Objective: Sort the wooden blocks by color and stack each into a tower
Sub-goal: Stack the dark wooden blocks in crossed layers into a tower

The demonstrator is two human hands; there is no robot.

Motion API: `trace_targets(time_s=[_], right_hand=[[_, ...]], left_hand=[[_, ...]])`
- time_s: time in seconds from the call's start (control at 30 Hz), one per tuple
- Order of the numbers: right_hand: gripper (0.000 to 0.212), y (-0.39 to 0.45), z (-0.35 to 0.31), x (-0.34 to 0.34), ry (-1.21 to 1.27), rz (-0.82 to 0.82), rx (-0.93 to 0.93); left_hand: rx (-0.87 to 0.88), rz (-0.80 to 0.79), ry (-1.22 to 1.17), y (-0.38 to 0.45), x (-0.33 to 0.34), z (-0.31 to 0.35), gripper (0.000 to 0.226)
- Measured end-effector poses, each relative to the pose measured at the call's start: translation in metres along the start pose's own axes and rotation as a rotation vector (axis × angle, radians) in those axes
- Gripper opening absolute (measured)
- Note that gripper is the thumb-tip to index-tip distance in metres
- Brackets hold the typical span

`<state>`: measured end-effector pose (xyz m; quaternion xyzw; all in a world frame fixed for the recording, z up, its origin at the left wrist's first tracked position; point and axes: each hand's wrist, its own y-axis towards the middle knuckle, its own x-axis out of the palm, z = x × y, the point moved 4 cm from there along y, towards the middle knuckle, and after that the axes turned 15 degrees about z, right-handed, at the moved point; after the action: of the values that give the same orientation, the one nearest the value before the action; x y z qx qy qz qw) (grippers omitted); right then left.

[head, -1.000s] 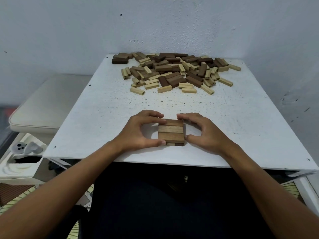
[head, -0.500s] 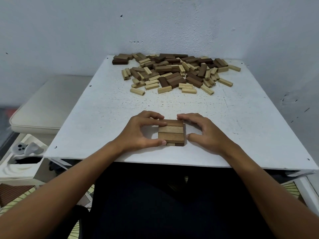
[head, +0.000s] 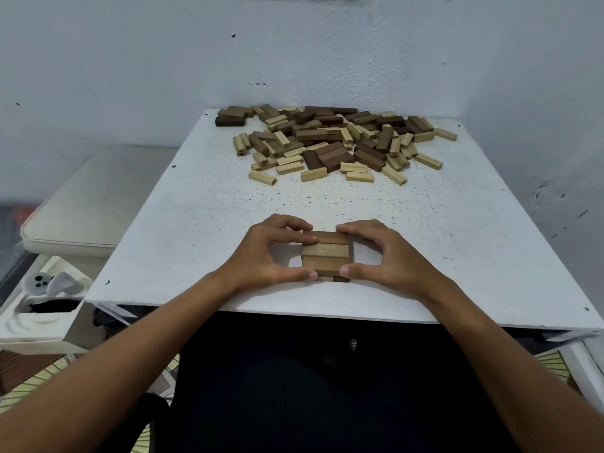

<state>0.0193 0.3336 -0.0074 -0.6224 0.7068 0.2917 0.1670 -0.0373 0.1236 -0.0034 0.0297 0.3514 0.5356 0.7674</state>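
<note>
Tower barely begun; most blocks unsorted.
Head view: we find our left hand [head: 264, 256] and right hand [head: 389, 256] pinching a low stack [head: 326, 256] of mid-brown blocks at the near middle of the desk [head: 457, 256], thumbs at its front, fingers at its back; three flat blocks top it, a lower layer peeks out beneath. Remaining pile [head: 333, 142] lies at the far edge: rectangular wooden bars, pale and dark, matte, jumbled. We judge nearly all sorting outstanding.

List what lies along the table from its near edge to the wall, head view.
Near table edge → hands, left hand and right hand, gripping the small brown stack between them → bare white tabletop → pile of loose light and dark blocks → wall.
</note>
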Motion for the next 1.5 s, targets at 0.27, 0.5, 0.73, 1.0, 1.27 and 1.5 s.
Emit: trace_targets(time_s=[0.27,0.5,0.73,1.0,1.27,1.5], right_hand=[[0.068,0.0,0.002,0.0,0.017,-0.011,0.01],[0.043,0.003,0.005,0.0,0.174,0.024,0.05],[0.038,0.004,0.008,0.0,0.147,0.037,0.024],[0.036,0.004,0.008,0.001,0.123,0.043,0.009],[0.037,0.004,0.006,0.0,0.115,0.046,0.006],[0.036,0.005,0.008,-0.002,0.225,0.062,0.069]], left_hand=[[0.013,0.002,0.003,0.0,-0.002,0.002,0.057],[-0.096,-0.026,-0.079,0.006,-0.012,-0.01,0.038],[-0.182,0.001,-0.154,0.007,-0.01,-0.018,0.031],[-0.226,0.036,-0.192,0.005,-0.008,-0.018,0.029],[-0.229,0.061,-0.173,0.004,-0.008,-0.015,0.028],[-0.2,0.07,-0.146,0.006,-0.011,-0.015,0.03]])
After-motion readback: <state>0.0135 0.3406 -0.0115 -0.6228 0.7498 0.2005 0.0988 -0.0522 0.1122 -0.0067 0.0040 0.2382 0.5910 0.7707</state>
